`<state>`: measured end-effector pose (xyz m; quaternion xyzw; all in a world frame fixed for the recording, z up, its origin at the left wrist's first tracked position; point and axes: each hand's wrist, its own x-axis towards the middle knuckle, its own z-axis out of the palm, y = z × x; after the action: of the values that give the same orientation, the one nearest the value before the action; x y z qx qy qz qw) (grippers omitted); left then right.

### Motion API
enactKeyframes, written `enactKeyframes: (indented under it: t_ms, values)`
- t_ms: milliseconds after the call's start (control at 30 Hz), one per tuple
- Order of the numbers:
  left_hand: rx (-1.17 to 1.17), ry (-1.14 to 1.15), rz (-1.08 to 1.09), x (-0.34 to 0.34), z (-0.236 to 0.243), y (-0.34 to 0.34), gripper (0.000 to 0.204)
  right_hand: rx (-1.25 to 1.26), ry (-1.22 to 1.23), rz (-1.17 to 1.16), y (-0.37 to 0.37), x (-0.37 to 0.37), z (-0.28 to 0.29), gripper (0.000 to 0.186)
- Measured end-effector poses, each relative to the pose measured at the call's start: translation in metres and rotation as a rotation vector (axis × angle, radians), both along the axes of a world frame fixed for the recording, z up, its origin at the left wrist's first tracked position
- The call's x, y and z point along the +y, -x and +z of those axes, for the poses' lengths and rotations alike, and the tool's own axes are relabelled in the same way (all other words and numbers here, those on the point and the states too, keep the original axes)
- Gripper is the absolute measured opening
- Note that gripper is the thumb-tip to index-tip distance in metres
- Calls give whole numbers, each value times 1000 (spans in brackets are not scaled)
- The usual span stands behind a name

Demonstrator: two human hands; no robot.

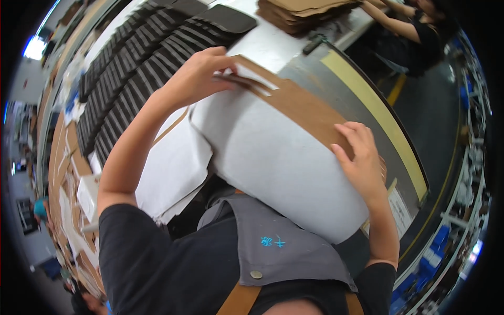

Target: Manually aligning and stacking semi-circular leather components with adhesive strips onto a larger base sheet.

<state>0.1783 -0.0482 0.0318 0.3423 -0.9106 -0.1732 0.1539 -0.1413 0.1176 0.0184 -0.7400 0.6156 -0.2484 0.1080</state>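
A large white sheet (278,163), with a brown band (310,113) along its upper edge, fills the middle of the frame, bowing down toward the lower right in front of the person's body. The left hand (197,76), above and left of centre, is gripping the sheet at the upper left end of the band, its fingers bent over that end and the thumb below; beside these fingertips the band has a long pale slot (257,76). The right hand (365,160), right of centre, lies at the sheet's right end with bent fingers and the thumb spread apart, touching the band; whether it is gripping there I cannot tell. Left of centre, just beside the sheet, lies a second sheet (170,170), white too. Rows of dark pads (152,68) lie overlapping in the upper left, and a brown stack (302,13) stands at the top centre. Behind the sheet, the grey table (310,68) runs down to the right, with a yellow strip (383,107) near its far edge. In the upper right a co-worker (415,31) stretches their arms toward the brown stack. The person's grey apron (307,257) shows at the lower centre, a printed card (400,210) lies at the table's lower right, and blue bins (433,252) line the lower right rim.
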Motion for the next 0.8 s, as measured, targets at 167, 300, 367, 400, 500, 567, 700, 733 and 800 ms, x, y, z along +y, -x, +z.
enactKeyframes:
  t_ms: [167,300,367,400,500,567,700,733,800]
  values:
    - [19,-105,-78,0,0,7,33,-145,-25,34,2,5,-6,26]
    - [-59,258,-160,16,6,27,44,-125,23,41,6,10,-4,26]
    - [-30,122,-257,21,5,40,45,-109,41,30,4,12,1,28]
    - [-24,64,-279,23,4,45,44,-95,55,33,2,14,3,29]
    - [-76,-68,-244,20,0,54,35,-96,68,16,-2,15,3,30]
    - [-109,-197,-221,16,3,59,30,-97,35,42,0,18,-2,31]
    - [-40,-307,-149,12,-3,61,30,-189,-37,61,-1,19,-7,30]
    - [-63,-319,-125,12,-1,63,28,-189,-36,56,-1,19,-6,30]
    - [-89,-331,-103,11,5,65,27,-190,-55,61,0,20,-7,34]
